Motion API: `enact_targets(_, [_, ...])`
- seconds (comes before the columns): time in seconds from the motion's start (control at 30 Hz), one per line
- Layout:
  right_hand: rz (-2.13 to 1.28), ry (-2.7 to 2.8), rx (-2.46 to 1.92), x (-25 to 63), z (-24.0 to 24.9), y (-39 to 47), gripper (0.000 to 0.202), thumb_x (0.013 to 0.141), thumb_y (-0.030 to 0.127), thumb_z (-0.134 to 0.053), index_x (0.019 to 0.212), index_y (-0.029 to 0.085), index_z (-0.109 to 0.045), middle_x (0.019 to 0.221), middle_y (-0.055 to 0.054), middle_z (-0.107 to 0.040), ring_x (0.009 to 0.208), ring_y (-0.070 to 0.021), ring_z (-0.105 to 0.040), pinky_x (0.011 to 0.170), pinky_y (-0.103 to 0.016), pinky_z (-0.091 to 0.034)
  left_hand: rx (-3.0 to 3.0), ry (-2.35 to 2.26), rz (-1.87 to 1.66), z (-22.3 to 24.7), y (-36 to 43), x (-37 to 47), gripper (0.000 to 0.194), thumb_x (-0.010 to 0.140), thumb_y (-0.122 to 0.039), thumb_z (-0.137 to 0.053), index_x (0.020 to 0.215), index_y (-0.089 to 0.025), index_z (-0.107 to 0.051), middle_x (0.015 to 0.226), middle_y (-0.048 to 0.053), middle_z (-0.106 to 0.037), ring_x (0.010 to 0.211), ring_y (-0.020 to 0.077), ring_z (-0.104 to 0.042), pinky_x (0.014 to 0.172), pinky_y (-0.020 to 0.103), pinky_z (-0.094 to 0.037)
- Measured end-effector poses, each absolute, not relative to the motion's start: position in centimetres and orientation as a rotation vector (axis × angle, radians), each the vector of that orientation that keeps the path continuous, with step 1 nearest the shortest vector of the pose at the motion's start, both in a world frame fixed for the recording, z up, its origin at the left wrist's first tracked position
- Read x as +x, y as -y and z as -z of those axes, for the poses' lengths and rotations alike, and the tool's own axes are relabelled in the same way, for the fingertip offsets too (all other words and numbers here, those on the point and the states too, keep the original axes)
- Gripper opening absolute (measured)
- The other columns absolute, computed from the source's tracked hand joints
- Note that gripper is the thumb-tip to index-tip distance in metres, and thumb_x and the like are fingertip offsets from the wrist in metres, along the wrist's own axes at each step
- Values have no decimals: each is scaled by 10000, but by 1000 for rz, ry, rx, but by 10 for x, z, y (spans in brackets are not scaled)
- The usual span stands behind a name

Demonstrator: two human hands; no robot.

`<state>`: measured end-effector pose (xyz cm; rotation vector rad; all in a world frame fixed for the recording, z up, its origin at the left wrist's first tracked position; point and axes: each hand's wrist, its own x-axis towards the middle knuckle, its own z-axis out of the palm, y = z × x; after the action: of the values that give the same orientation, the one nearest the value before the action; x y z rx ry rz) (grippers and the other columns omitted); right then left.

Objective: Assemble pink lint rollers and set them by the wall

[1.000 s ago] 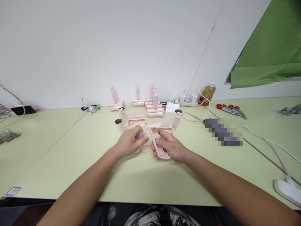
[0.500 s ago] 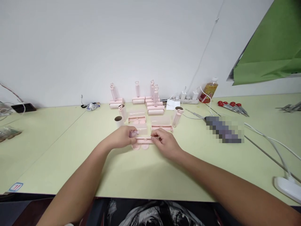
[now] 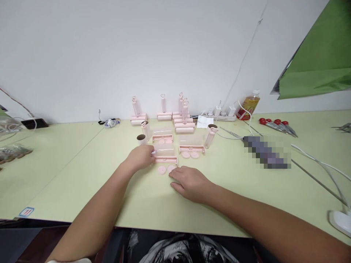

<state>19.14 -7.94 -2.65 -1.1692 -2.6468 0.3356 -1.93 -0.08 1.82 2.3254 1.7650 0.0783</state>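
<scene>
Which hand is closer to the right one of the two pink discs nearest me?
Right. Your right hand is at that disc, perhaps touching it; your left hand is farther, at the left end of the nearest pink tray.

**Forward and Down, From Your Own Head**

Worn above the near edge of the table [image 3: 148,208], your camera faces forward and down, with your left hand [image 3: 140,157] and right hand [image 3: 190,184] within arm's reach. The far edge meets the white wall [image 3: 175,54]; your lap [image 3: 167,254] shows below.
</scene>
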Motion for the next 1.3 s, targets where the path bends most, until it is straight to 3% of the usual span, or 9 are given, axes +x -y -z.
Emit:
enact_targets(0.17, [-310,2721,-1159,182,29,77,260,895,300,-498,1068,153,-626,1114,-131,-624,933,-252,-567,796,-377,-449,2295,-1776,-53,-20,3,-16,123,733,-291,-568,667,-199,-520,744,67,-673,657,206,-603,533,278,-328])
enact_targets(0.4, [-198,2718,-922,176,34,85,426,891,337,-533,1276,155,-545,1403,-151,-479,1132,-315,-455,943,-469,-382,2261,-1776,-60,-21,3,-17,150,707,-333,-600,740,-199,-542,793,64,-680,690,214,-618,536,277,-342])
enact_targets(0.53, [-269,2795,-841,173,36,88,526,909,494,-502,1331,180,-514,1426,-152,-463,1317,-373,-318,1053,-544,-251,2246,-1776,-70,-21,4,-18,157,697,-321,-610,734,-198,-521,795,61,-672,668,204,-611,520,276,-329])
enact_targets(0.67, [-376,2825,-854,173,39,84,622,922,556,-435,1394,152,-459,1470,-195,-394,1383,-387,-246,1099,-549,-186,2239,-1814,-32,-20,4,-17,196,696,-359,-615,733,-197,-511,798,61,-670,675,210,-610,522,281,-332])
enact_targets(0.9, [-416,2790,-840,176,40,77,599,915,501,-486,1389,136,-469,1483,-192,-375,1401,-361,-222,1125,-496,-201,2269,-1845,18,-16,3,-17,123,715,-311,-577,745,-195,-550,814,85,-682,706,235,-624,538,294,-365])
enact_targets(1.3, [-466,2781,-864,180,39,74,574,915,479,-496,1378,140,-483,1479,-189,-384,1384,-381,-250,1109,-529,-218,2313,-1982,8,-7,-2,-12,98,791,-216,-494,855,-189,-563,836,98,-676,766,253,-642,563,299,-382])
